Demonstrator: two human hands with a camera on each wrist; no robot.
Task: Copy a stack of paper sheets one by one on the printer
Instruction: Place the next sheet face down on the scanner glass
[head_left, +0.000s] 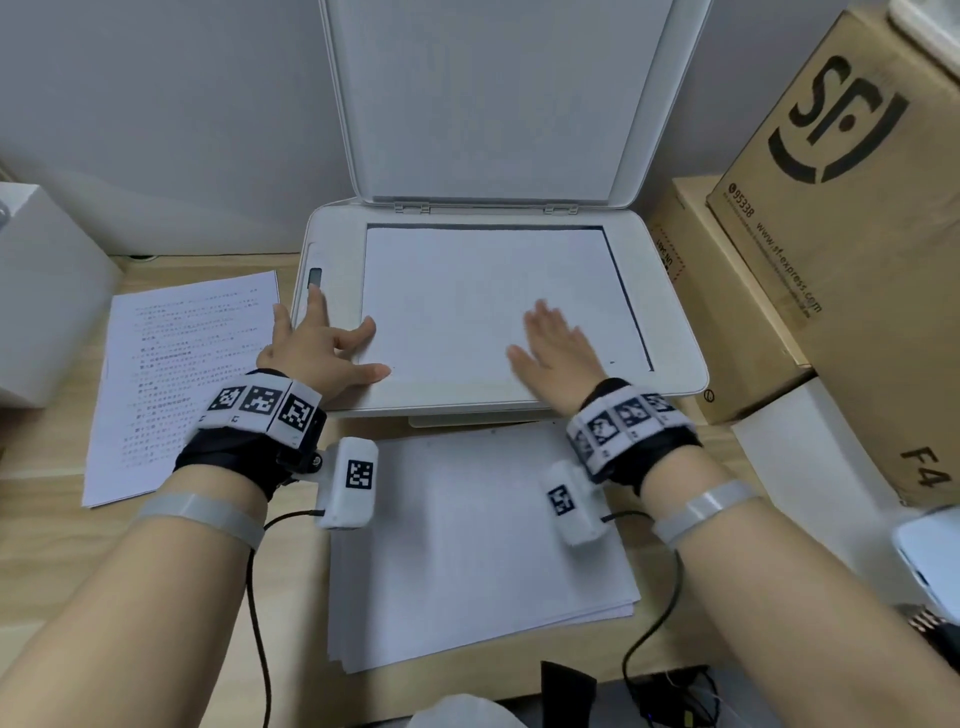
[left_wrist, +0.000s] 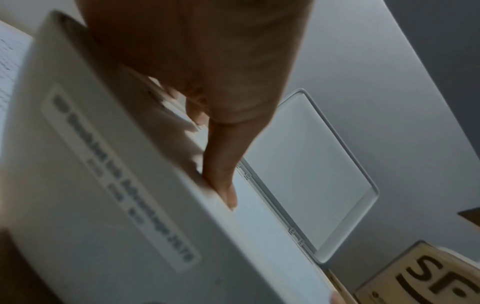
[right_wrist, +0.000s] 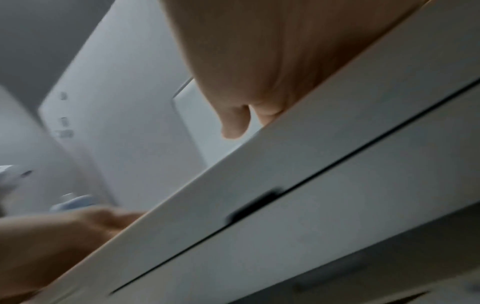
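Observation:
A white printer (head_left: 675, 332) stands with its lid (head_left: 493, 98) raised. A blank-side-up sheet (head_left: 467, 291) lies on the scanner glass. My left hand (head_left: 327, 343) sits at the sheet's near left corner with fingers spread; thumb and forefinger touch the paper's edge. My right hand (head_left: 556, 343) lies flat on the sheet's near right part. A stack of white sheets (head_left: 467, 551) lies on the desk in front of the printer. Printed pages (head_left: 176, 374) lie to the left. In the left wrist view a straight finger (left_wrist: 221, 164) rests on the printer top (left_wrist: 103, 205).
Cardboard boxes (head_left: 841, 208) crowd the printer's right side. A white box (head_left: 47, 291) stands at the far left. A pale phone-like object (head_left: 930, 561) lies at the right edge. Cables trail from both wrists across the wooden desk (head_left: 291, 597).

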